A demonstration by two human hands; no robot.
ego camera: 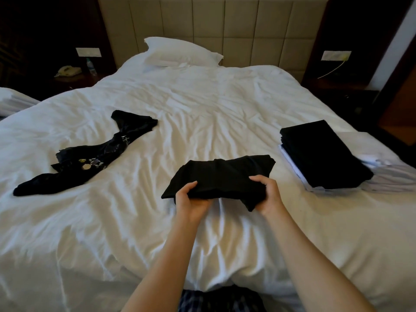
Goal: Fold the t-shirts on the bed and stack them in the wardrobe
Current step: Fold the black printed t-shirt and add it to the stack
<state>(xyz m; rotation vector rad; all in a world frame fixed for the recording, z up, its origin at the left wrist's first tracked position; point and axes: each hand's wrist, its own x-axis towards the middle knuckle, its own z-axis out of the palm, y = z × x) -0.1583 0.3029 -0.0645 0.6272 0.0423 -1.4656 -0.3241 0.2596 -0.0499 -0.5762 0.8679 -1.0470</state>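
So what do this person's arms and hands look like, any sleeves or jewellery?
The left hand and right hand are bare: no gloves, rings or watch visible. The left forearm and right forearm are uncovered down to the picture's edge, so no sleeves show. Dark blue checked cloth at the bottom edge is probably their clothing.

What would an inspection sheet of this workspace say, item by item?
Surface: bed with wrinkled white cover.
Job's things: black t-shirt partly folded, centre; dark printed shirt unfolded, left; folded stack, right.
Clutter: pillow at the head.
Grips: left hand and right hand each hold the black t-shirt's near edge.
Cables: pale cable below the right wall plate.
Surroundings: padded headboard; telephone and bottle on the left nightstand.
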